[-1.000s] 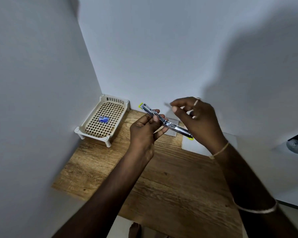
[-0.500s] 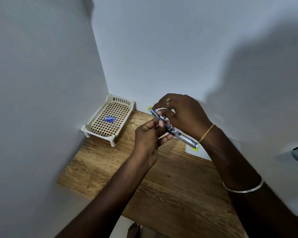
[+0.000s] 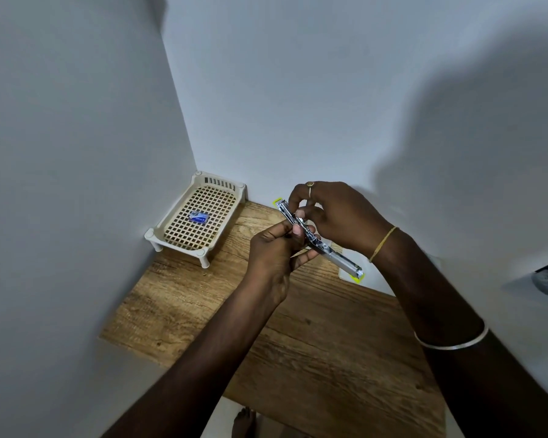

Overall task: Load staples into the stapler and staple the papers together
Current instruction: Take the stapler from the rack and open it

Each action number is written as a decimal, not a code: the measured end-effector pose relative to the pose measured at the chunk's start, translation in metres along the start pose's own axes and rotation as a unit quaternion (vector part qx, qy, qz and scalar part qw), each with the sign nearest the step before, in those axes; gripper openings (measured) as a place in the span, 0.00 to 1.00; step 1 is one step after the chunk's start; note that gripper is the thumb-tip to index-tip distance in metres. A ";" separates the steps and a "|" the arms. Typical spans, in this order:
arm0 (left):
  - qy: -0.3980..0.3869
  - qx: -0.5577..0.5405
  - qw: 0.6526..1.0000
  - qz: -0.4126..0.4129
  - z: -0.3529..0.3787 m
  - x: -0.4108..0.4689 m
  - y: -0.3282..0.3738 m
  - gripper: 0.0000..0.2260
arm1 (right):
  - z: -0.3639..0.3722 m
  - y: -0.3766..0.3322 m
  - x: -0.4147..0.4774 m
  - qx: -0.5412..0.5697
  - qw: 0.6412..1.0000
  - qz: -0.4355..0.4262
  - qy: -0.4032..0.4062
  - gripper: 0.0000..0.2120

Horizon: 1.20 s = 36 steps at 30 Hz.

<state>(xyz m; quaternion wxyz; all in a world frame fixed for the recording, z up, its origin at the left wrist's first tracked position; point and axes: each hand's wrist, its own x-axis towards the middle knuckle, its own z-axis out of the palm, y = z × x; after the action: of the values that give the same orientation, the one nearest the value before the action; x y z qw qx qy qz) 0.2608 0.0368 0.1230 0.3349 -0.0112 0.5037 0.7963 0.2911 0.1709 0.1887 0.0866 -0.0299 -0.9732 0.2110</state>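
Wood-grain desk [image 3: 329,358] nearest, under both forearms. Left grip [image 3: 272,257] pinches the middle of the stapler [image 3: 339,259] between thumb and fingertips, holding it in the air above the desk. The stapler is swung out straight: silver, yellow-green at both ends. Right grip [image 3: 339,213] just beyond, fingers curled onto the stapler's far half. White paper [image 3: 377,281] lies below the right grip. Farther off, left of the left grip, is a cream basket [image 3: 159,230] holding a small blue box [image 3: 198,217].

A ring [image 3: 310,184] is worn on the right hand [image 3: 339,216]; a yellow thread [image 3: 382,243] and a silver bangle [image 3: 453,342] are worn on that arm.
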 end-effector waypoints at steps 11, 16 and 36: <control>-0.005 0.014 1.000 -0.021 0.005 0.003 -0.004 0.12 | 0.002 0.017 -0.002 0.076 0.992 -0.045 -0.090 0.12; -0.014 0.005 0.999 -0.028 0.009 0.006 0.002 0.11 | 0.009 0.021 -0.008 0.062 0.997 -0.046 -0.020 0.14; -0.029 0.092 0.994 -0.046 0.008 0.008 -0.005 0.20 | 0.008 0.029 -0.028 0.124 0.989 0.009 -0.080 0.15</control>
<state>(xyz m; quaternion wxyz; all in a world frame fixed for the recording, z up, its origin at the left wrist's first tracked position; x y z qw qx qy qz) 0.2596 0.0492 0.1203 0.3857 0.0196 0.5637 0.7302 0.3176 0.1915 0.1654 0.0093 -0.0105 -0.9430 0.3324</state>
